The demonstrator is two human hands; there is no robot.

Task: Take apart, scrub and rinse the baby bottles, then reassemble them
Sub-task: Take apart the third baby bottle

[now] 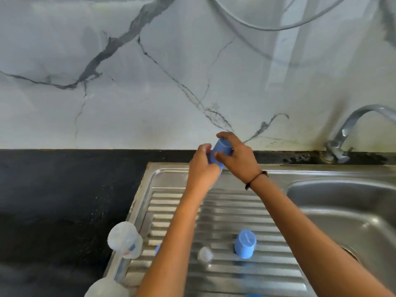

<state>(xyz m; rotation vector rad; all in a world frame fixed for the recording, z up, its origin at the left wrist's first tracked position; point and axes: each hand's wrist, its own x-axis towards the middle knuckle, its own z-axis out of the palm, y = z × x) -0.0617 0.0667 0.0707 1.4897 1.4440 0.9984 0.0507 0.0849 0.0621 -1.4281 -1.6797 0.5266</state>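
Both hands are raised over the back of the steel draining board (225,213). My left hand (202,166) grips the lower part of a baby bottle, mostly hidden by the fingers. My right hand (237,158) wraps round the bottle's blue cap (219,150) from above. A second blue cap (245,243) stands on the ribbed board near the front. A small clear teat (205,254) sits to its left. A clear bottle (125,240) stands at the board's left edge, and another clear part (105,288) lies at the bottom left.
The sink basin (347,213) lies to the right, with a chrome tap (351,133) behind it. A black countertop (64,200) spreads to the left. A marbled wall rises behind. A small blue piece (157,249) shows beside my left forearm.
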